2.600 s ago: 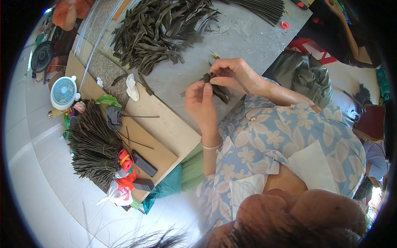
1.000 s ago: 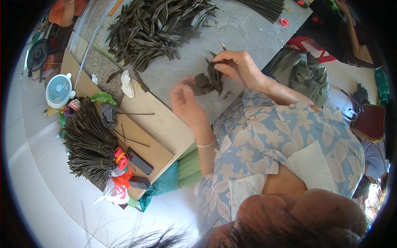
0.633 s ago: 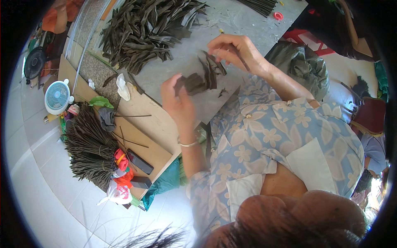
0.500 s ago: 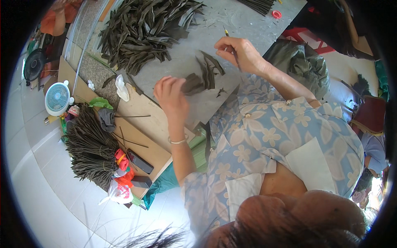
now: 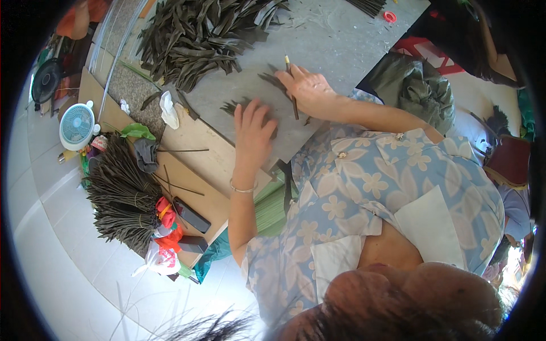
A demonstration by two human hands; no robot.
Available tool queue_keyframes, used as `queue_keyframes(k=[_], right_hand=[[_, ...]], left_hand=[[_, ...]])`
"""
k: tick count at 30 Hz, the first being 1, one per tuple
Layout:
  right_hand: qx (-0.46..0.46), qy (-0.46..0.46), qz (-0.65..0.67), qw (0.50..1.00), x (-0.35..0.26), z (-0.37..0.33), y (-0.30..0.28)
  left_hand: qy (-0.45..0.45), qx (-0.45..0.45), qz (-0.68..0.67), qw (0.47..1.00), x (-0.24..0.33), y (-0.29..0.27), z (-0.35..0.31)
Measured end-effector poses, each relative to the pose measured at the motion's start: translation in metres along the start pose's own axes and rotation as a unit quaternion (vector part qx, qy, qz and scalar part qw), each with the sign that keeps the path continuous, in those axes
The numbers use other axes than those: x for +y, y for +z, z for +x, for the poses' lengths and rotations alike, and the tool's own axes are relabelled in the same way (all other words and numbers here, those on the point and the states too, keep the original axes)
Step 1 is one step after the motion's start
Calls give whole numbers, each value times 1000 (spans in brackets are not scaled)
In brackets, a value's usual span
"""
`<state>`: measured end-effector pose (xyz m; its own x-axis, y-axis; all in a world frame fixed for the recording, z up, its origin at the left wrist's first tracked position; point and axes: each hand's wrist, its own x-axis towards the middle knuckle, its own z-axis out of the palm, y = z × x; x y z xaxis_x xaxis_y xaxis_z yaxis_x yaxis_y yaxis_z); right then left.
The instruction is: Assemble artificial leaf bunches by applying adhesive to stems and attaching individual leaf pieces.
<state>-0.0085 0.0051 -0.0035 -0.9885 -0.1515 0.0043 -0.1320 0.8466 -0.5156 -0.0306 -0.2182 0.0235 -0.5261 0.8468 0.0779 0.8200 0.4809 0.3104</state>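
A grey tabletop [image 5: 330, 42] holds one dark heap [image 5: 193, 48], upper left; two fans [image 5: 78, 126] stand far left. At centre, the left hand [image 5: 253, 129], fingers apart, covers dark strips [image 5: 231, 107]; the right hand [image 5: 310, 94], clamped on one slim tool [image 5: 295, 109], adjoins more strips [image 5: 272, 78]. Lower left, one white bag [image 5: 154, 262] bears unreadable red print [image 5: 168, 258].
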Motion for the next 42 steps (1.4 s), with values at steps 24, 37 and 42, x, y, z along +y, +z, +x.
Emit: queue_keyframes(k=[24, 37, 42], right_hand=[[168, -78, 201, 962, 12, 26, -48], [34, 0, 353, 935, 16, 26, -83], [-93, -31, 476, 874, 1, 19, -71]], left_hand=[[-116, 323, 22, 939, 33, -31, 61], [-342, 209, -471, 786, 38, -18, 35], [-320, 207, -572, 726, 50, -19, 41]])
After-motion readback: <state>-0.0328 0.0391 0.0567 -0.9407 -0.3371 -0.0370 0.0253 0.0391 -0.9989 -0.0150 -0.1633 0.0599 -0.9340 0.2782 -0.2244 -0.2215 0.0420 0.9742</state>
